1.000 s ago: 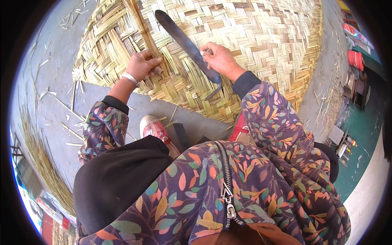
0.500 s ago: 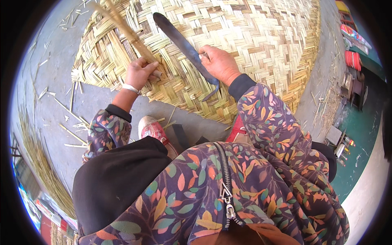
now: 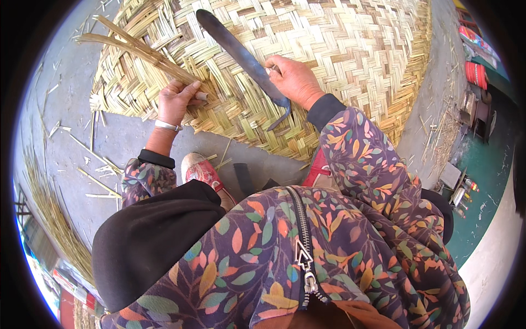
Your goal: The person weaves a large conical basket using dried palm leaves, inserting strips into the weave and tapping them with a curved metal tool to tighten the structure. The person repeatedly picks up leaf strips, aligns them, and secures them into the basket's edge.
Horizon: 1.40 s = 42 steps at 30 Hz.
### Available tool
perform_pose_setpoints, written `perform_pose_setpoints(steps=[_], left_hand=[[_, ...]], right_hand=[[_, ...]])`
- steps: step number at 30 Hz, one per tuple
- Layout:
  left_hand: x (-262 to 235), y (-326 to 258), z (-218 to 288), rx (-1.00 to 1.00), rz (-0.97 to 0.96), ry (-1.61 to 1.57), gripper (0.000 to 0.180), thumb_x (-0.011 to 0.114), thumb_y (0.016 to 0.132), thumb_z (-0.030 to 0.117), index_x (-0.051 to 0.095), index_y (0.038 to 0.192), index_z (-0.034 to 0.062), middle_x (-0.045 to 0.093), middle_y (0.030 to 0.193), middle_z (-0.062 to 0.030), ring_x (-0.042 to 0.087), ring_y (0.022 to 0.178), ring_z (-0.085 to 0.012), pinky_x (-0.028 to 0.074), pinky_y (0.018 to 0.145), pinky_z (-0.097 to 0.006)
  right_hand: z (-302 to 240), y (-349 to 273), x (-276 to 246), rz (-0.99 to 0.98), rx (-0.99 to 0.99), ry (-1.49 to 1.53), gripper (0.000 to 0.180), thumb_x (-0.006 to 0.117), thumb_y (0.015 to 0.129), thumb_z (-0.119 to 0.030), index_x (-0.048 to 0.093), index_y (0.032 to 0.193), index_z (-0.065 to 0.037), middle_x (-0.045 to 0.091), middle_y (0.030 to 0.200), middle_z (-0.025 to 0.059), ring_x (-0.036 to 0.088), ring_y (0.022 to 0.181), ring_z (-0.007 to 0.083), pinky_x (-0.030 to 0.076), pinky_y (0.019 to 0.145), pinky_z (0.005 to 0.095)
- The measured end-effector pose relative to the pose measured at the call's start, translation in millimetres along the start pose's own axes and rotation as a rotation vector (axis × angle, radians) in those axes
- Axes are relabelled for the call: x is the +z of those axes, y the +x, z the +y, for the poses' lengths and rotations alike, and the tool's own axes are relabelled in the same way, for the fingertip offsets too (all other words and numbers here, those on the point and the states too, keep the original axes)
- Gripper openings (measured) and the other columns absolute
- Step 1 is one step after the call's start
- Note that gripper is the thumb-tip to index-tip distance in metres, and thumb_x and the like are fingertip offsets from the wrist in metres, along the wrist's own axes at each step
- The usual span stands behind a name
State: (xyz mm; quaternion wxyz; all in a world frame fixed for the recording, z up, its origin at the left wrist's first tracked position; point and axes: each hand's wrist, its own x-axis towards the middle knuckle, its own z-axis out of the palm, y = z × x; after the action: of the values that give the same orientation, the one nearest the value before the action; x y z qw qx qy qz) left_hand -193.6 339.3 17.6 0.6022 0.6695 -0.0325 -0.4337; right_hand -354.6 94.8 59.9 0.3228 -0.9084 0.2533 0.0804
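My left hand [image 3: 177, 100] is closed around the near end of a split stick [image 3: 150, 56], a brown stalk. Its two far ends fork apart toward the upper left. A long dark knife [image 3: 235, 48] with a rounded far tip slants across the middle, and its near end narrows into a curved hook. My right hand [image 3: 296, 79] is closed at the near part of this knife; where exactly the fingers grip is partly hidden. Beneath both hands spreads a large woven mat [image 3: 350, 60] of pale flat strips in a zigzag pattern.
Cut scraps [image 3: 98, 178] litter the grey floor [image 3: 71, 148] on the left, and a long bundle of thin strips [image 3: 55, 214] lies farther left. My red shoes [image 3: 201, 172] stand at the mat's near edge. A red roll [image 3: 475, 75] and small tools [image 3: 463, 192] are at the right.
My left hand has shifted slightly left and nearer. The split stick has swung to the left, its fork showing more plainly. My right hand and the knife have barely moved.
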Motion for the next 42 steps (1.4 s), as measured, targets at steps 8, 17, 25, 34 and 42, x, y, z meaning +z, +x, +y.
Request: perform_pose_setpoints(steps=[8,17,25,34,42], left_hand=[[1,4,17,0.071,-0.134,0.177,0.019,0.066,0.091,0.011,0.064,0.098,-0.0063,0.07,0.084,-0.0108,0.069,0.072,-0.0148,0.056,0.064,-0.024],[5,7,22,0.186,-0.239,0.259,0.016,0.063,0.092,0.008,0.065,0.101,-0.0059,0.07,0.086,-0.0074,0.068,0.075,-0.0124,0.054,0.068,-0.023],[-3,-5,8,0.047,-0.12,0.093,0.02,0.065,0.091,0.012,0.064,0.103,-0.0045,0.07,0.082,-0.0073,0.069,0.073,-0.0125,0.055,0.062,-0.023],[5,9,18,-0.041,-0.144,0.292,0.022,0.066,0.09,0.015,0.064,0.101,-0.0035,0.069,0.085,-0.0073,0.07,0.068,-0.014,0.054,0.053,-0.022],[7,11,41,-0.179,-0.131,0.32,0.025,0.07,0.088,0.018,0.065,0.1,-0.0034,0.068,0.081,-0.0069,0.069,0.064,-0.0142,0.055,0.052,-0.023]], right_hand=[[9,4,7,-0.004,0.018,0.036,0.02,0.056,0.088,-0.028,0.063,0.101,-0.014,0.067,0.09,0.0132,0.063,0.086,0.035,0.051,0.076,0.0442],[11,7,11,-0.009,0.005,0.001,0.021,0.056,0.088,-0.029,0.063,0.099,-0.012,0.067,0.092,0.0128,0.063,0.089,0.035,0.05,0.077,0.0447],[10,10,12,0.028,-0.029,-0.051,0.02,0.061,0.088,-0.027,0.062,0.099,-0.011,0.066,0.082,0.0122,0.064,0.078,0.0321,0.05,0.071,0.0398],[-7,12,1,-0.022,-0.001,-0.088,0.028,0.057,0.089,-0.037,0.061,0.105,-0.015,0.066,0.095,0.0114,0.063,0.09,0.0338,0.051,0.076,0.0454],[-34,4,8,-0.09,-0.127,-0.338,0.046,0.066,0.078,-0.024,0.048,0.113,-0.001,0.058,0.102,0.0221,0.059,0.099,0.0377,0.049,0.085,0.0467]])
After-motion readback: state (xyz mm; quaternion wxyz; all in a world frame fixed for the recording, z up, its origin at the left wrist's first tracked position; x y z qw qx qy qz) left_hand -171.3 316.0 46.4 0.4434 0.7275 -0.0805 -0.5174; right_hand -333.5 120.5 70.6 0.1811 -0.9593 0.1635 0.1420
